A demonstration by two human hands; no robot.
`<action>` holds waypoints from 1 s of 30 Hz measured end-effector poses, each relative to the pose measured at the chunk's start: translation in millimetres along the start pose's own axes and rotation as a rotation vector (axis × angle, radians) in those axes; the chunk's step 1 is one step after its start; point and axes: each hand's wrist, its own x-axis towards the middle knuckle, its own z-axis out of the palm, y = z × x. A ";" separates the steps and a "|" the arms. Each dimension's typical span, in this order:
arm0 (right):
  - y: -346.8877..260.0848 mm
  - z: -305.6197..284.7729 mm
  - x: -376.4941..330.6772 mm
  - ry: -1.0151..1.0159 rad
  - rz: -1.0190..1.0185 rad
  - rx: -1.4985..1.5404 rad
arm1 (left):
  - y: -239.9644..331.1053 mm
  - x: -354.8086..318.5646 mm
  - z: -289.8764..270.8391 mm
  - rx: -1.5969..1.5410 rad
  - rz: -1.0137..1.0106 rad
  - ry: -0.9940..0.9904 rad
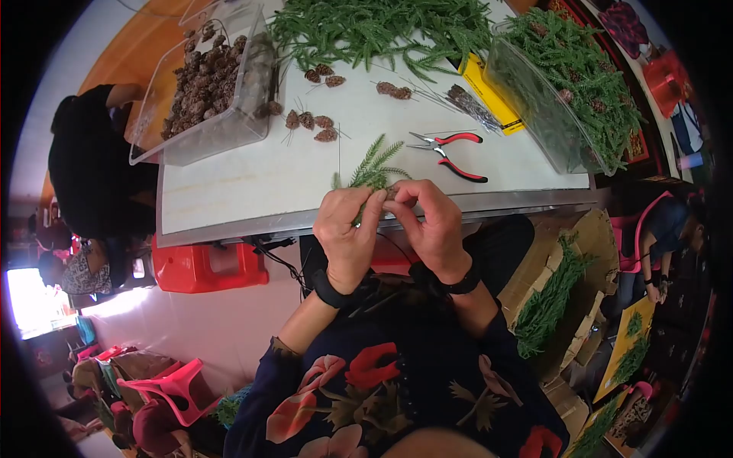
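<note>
At the front edge of the white table [229, 195], my hands meet over a small green artificial sprig [374, 164]. My left hand [343, 233] is closed around the base of the sprig, whose fronds point away from me. A brown pine cone [394, 192], partly covered by fingers, shows between the hands. My right hand [434, 229] pinches at this cone with thumb and forefinger. Pliers with red and black handles [450, 151] lie just beyond my right hand, jaws pointing left. Several wired pine cones [307, 120] lie loose on the tabletop.
At the left stands a clear bin of pine cones [210, 84]; another bin [534, 107], at the right, overflows with greenery. Green sprigs [382, 30] are heaped at the back, near a yellow packet [492, 95] and wires. A cardboard box [573, 290] holds greenery. Other people are around.
</note>
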 end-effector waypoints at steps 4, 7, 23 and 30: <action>-1.7 2.3 -0.5 0.018 -0.015 0.000 | -1.3 -2.9 -3.8 0.013 0.004 -0.017; -1.2 4.0 0.0 0.009 -0.011 -0.004 | -1.4 -3.0 -2.4 -0.320 -0.390 -0.065; 2.4 -6.6 -10.4 -0.037 0.244 0.202 | -4.8 -2.9 -7.5 -0.171 -0.318 -0.247; -0.8 -19.4 7.0 -0.095 0.116 0.006 | -5.2 -5.5 1.8 -0.123 -0.150 -0.292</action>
